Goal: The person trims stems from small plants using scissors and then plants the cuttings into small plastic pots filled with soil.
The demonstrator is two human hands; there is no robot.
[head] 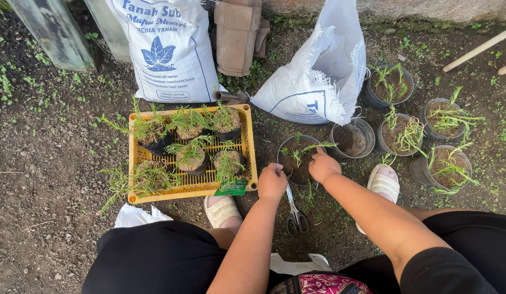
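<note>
Down on the dark soil, a small round black plastic pot (pixel 297 159) filled with earth stood just in front of the person, between the yellow plastic crate (pixel 246 142) and a second, empty-looking black pot (pixel 352 139). A few thin green seedlings (pixel 310 148) stood in its soil. The left hand (pixel 272 182) was at the near left rim of this pot, with the fingers curled inward and touching the edge; whether they really pinched the rim, I cannot tell. The right hand (pixel 324 166) lay over the near right part of the pot, its fingers bent down onto the soil beside the seedlings, and one fingertip pointed up toward the green leaves. So the pot sat between the two hands, under the fingertips of both.

A pair of metal scissors with dark handles (pixel 295 215) lay on the ground just below the pot, between the forearms, and no hand touched it. The yellow crate carried several black bags of grass-like plants. Behind stood two white woven sacks (pixel 324 71), and on the right more black pots with seedlings (pixel 405 136).
</note>
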